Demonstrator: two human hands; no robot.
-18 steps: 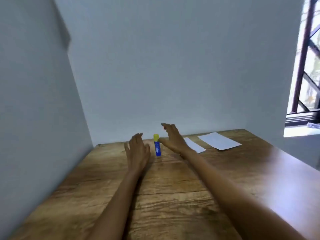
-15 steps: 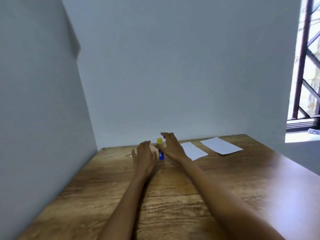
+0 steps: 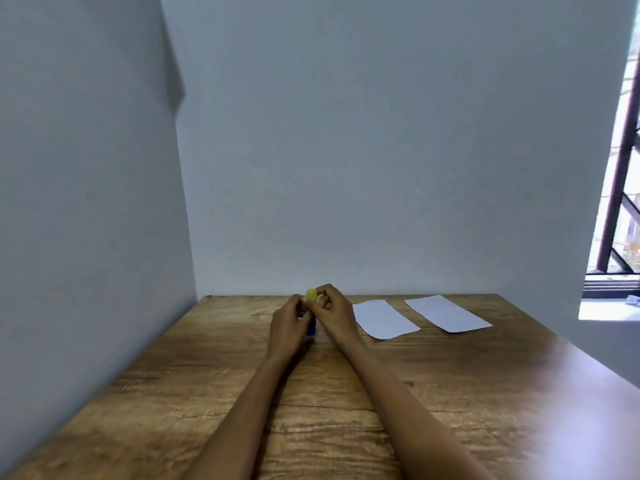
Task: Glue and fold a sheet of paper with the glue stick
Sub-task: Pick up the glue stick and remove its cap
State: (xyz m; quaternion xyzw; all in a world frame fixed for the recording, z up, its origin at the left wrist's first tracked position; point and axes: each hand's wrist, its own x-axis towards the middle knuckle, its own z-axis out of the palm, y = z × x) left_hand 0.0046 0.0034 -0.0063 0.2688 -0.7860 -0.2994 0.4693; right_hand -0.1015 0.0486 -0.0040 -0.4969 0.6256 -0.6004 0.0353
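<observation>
Head view: both hands, left [image 3: 289, 325] and right [image 3: 334, 315], pinched one glue stick [image 3: 311, 311]; two paper sheets [image 3: 384, 319] [image 3: 446, 313] lay to their right on the counter [image 3: 173, 393].

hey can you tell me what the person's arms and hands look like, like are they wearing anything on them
Both forearms are bare right up to where they leave the bottom of the head view, so no sleeve shows. The left hand and right hand wear no gloves, and no watch, bracelet or ring is visible on either wrist or hand. The fingers are too small and blurred to make out nails or finer detail.
</observation>
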